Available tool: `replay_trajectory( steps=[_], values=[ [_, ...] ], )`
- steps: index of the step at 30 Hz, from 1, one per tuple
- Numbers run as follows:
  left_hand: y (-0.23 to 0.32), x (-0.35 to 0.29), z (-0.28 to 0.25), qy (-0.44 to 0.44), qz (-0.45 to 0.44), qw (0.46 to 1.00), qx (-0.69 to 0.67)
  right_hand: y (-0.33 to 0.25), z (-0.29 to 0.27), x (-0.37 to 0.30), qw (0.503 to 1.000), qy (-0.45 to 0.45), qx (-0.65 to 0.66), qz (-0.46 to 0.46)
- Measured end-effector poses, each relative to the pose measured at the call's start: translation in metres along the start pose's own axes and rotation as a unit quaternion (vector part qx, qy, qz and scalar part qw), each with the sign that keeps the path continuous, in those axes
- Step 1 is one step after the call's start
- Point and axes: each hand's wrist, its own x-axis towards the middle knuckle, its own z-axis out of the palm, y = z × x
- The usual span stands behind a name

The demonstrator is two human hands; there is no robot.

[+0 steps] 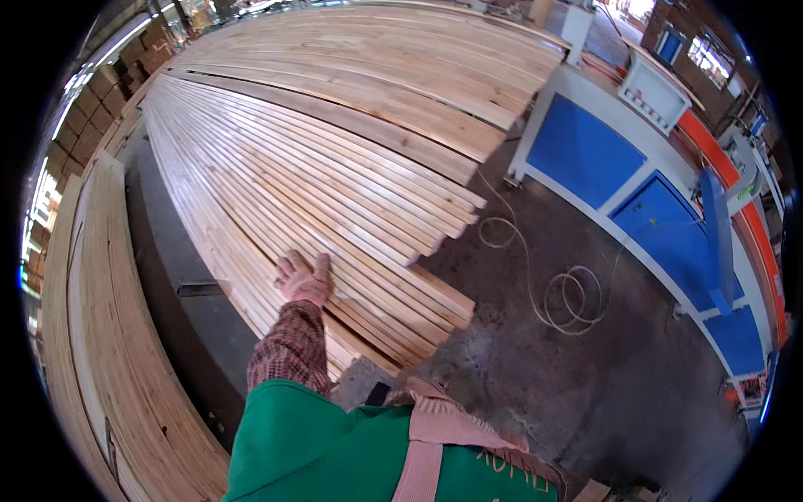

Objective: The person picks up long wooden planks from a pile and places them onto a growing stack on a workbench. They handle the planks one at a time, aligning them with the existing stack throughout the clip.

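My left hand (303,280) lies palm down on a layer of long, narrow wooden strips (368,289), its fingers spread and thumb apart. Nothing is gripped in it. The strips lie side by side, fanned by the lens, with their near ends uneven in steps. Just to the right of the hand, several strips (389,330) sit in a tight group, with a dark gap beside them near the fingers. My right hand does not show.
Wider planks (376,38) lie beyond the strips. At the left, a stack of long boards (109,309) runs along a dark gap. A blue and white machine (585,151) stands at the right. A pale hose (577,301) is coiled on the concrete floor (535,393).
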Motion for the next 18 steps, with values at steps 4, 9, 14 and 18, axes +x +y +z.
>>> replay_trajectory(
  steps=[4,9,14,18],
  values=[
    [-0.009,0.016,0.019,0.004,0.028,0.998,0.050,-0.030,-0.080,0.018,0.976,-0.156,-0.115,0.099],
    [0.015,0.006,0.008,-0.089,0.078,0.963,0.241,-0.004,-0.107,0.061,0.982,-0.171,-0.080,0.033],
    [0.043,-0.008,0.003,-0.110,0.035,0.981,0.154,0.027,-0.135,0.121,0.952,-0.291,-0.062,0.066],
    [0.079,-0.053,0.005,-0.061,-0.037,0.997,0.015,0.127,-0.112,0.179,0.967,-0.158,-0.130,-0.154]
  ],
)
